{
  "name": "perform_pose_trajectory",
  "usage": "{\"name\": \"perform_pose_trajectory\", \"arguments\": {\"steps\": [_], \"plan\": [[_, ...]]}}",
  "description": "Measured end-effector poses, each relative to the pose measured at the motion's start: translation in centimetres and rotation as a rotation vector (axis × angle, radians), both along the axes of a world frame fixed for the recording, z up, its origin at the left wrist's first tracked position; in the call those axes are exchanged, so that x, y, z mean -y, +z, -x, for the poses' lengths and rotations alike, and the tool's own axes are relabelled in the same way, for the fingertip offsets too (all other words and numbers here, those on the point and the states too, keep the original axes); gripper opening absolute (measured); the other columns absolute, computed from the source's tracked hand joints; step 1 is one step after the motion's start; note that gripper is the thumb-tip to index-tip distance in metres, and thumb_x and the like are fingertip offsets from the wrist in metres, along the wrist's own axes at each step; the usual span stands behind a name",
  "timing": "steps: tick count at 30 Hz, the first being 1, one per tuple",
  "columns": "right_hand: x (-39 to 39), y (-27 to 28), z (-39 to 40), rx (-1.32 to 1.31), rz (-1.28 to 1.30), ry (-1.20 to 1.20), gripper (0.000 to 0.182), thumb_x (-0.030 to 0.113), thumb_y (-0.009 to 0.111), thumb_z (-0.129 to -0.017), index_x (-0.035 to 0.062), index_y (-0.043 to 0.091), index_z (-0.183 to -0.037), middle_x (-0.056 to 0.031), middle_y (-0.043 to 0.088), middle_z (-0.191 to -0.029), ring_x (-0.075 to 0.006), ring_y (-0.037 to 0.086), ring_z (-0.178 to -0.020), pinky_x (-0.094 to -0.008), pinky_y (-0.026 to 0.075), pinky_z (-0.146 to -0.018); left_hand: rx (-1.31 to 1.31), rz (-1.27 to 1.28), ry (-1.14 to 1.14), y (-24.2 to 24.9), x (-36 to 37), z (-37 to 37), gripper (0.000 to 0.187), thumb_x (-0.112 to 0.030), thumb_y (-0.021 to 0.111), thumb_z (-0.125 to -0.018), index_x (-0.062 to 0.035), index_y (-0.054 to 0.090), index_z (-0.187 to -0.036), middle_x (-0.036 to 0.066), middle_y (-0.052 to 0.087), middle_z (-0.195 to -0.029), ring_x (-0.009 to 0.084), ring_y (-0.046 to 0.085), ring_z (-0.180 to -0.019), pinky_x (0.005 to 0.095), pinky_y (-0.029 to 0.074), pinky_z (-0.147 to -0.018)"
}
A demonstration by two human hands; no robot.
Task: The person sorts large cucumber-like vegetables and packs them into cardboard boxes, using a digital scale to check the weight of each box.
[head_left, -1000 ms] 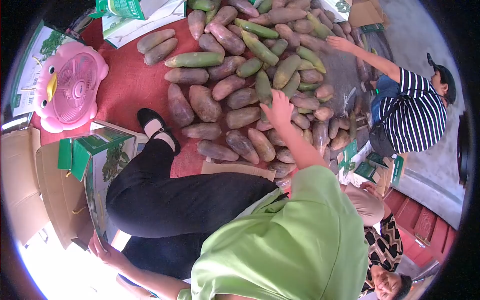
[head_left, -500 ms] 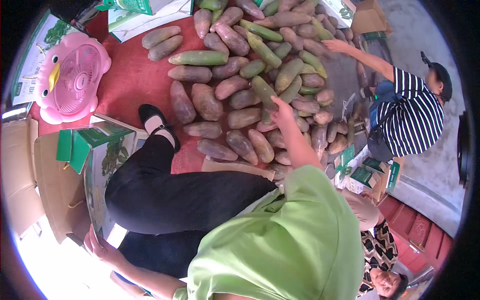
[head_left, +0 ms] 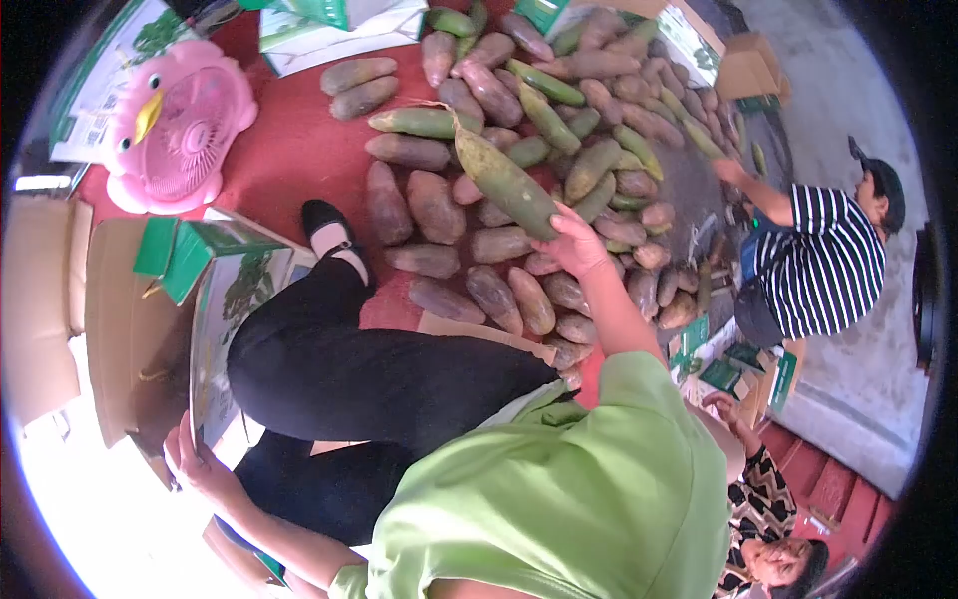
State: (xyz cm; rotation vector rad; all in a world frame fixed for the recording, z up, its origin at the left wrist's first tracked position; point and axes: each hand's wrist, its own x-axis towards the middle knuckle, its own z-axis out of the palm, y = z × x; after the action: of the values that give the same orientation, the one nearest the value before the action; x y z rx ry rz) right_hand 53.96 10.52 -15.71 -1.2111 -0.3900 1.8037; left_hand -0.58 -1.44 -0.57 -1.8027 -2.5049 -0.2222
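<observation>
My right hand (head_left: 577,245) is wrapped round the thick end of a long green radish (head_left: 504,185), raised above the pile. The radish tilts up and to the left, its thin root tail at the far end. Beneath it lies a heap of green and purplish radishes (head_left: 435,207) on the red floor covering. At lower left, my left hand (head_left: 203,469) grips the edge of an open green-and-white carton (head_left: 239,285) standing beside my leg. The carton's inside is mostly hidden from me.
A pink animal-shaped fan (head_left: 190,135) lies at upper left. Other printed cartons (head_left: 344,40) stand behind the heap. A person in a striped shirt (head_left: 823,245) reaches into the heap's right side. Another person in a patterned top (head_left: 766,494) is at lower right.
My right hand has lifted the green radish off the heap. My left hand stays on the carton edge. The striped-shirt person's hand has moved to the right and down.
</observation>
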Motion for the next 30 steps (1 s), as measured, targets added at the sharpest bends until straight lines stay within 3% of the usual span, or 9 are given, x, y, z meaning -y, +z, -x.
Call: {"name": "perform_pose_trajectory", "arguments": {"steps": [5,7,13,17,24,26,27,28,30], "plan": [[-4.4,2.3,4.1,-0.028,-0.097,0.139,0.062,0.022,0.067,-0.073,0.0050,0.046,-0.129,-0.0067,0.058,-0.119,-0.0229,0.055,-0.108,-0.0439,0.043,-0.092,0.175,-0.018,0.216,1.3,-1.0,-2.2,0.042,0.010,0.052,-0.069,-0.0074,0.066,-0.104,0.010,0.060,-0.092,0.0267,0.057,-0.089,0.0349,0.047,-0.078],[-6.4,4.2,6.4,-0.042,-0.173,0.242,0.063,0.021,0.068,-0.071,0.0003,0.046,-0.127,-0.0100,0.058,-0.118,-0.0250,0.056,-0.108,-0.0425,0.044,-0.094,-0.121,0.025,0.065,2.6,-1.5,-3.2,0.039,0.007,0.055,-0.070,-0.0096,0.067,-0.102,0.008,0.059,-0.091,0.0270,0.057,-0.088,0.0358,0.047,-0.078],[-11.8,10.7,14.2,-0.012,-0.397,0.418,0.071,0.022,0.072,-0.066,-0.0053,0.045,-0.126,-0.0134,0.056,-0.118,-0.0225,0.055,-0.109,-0.0353,0.042,-0.097,-0.013,-0.058,0.070,2.1,-0.7,-2.9,0.035,0.002,0.058,-0.069,-0.0118,0.068,-0.100,0.004,0.058,-0.089,0.0236,0.056,-0.086,0.0351,0.047,-0.075],[-14.3,15.7,20.1,0.070,-0.525,0.616,0.066,0.019,0.069,-0.065,-0.0063,0.048,-0.123,-0.0115,0.057,-0.118,-0.0198,0.054,-0.110,-0.0321,0.041,-0.096,0.025,-0.083,0.070,2.1,-0.4,-2.7,0.035,0.001,0.058,-0.069,-0.0121,0.068,-0.100,0.004,0.058,-0.088,0.0236,0.056,-0.086,0.0349,0.047,-0.074],[-14.9,22.1,33.8,0.149,-0.670,1.156,0.048,0.021,0.070,-0.069,-0.0051,0.061,-0.108,-0.0094,0.064,-0.097,-0.0155,0.059,-0.087,-0.0269,0.046,-0.081,0.050,-0.074,0.047,2.4,-0.4,-2.3,0.036,0.002,0.057,-0.069,-0.0115,0.067,-0.101,0.005,0.057,-0.089,0.0234,0.056,-0.088,0.0355,0.047,-0.075],[-14.5,20.2,37.9,0.239,-0.815,1.230,0.043,0.030,0.076,-0.064,-0.0052,0.067,-0.088,-0.0106,0.066,-0.081,-0.0167,0.061,-0.074,-0.0285,0.049,-0.068,0.025,-0.044,0.047,2.6,-0.3,-2.5,0.038,0.004,0.055,-0.068,-0.0101,0.067,-0.101,0.007,0.057,-0.091,0.0260,0.056,-0.090,0.0360,0.047,-0.078],[-14.0,20.5,39.6,0.460,-1.004,1.315,0.047,0.027,0.074,-0.064,-0.0041,0.066,-0.098,-0.0106,0.067,-0.081,-0.0157,0.061,-0.075,-0.0273,0.048,-0.069,0.014,-0.050,0.036,2.4,-0.2,-2.4,0.039,0.005,0.055,-0.068,-0.0096,0.067,-0.101,0.008,0.058,-0.092,0.0272,0.056,-0.091,0.0362,0.047,-0.079],[-13.4,20.7,41.4,0.623,-1.025,1.404,0.048,0.034,0.075,-0.061,-0.0035,0.068,-0.090,-0.0128,0.067,-0.076,-0.0179,0.062,-0.067,-0.0305,0.049,-0.062,0.034,-0.055,0.019,2.3,-0.3,-2.4,0.040,0.006,0.054,-0.068,-0.0090,0.067,-0.102,0.009,0.058,-0.092,0.0283,0.055,-0.091,0.0366,0.046,-0.080],[-12.1,19.7,44.6,0.805,-0.954,1.453,0.045,0.038,0.076,-0.055,0.0009,0.071,-0.080,-0.0150,0.068,-0.079,-0.0255,0.066,-0.072,-0.0335,0.052,-0.065,0.079,-0.057,0.001,2.2,-0.9,-2.5,0.042,0.008,0.052,-0.069,-0.0076,0.066,-0.105,0.010,0.057,-0.092,0.0294,0.055,-0.090,0.0374,0.045,-0.081]]}}
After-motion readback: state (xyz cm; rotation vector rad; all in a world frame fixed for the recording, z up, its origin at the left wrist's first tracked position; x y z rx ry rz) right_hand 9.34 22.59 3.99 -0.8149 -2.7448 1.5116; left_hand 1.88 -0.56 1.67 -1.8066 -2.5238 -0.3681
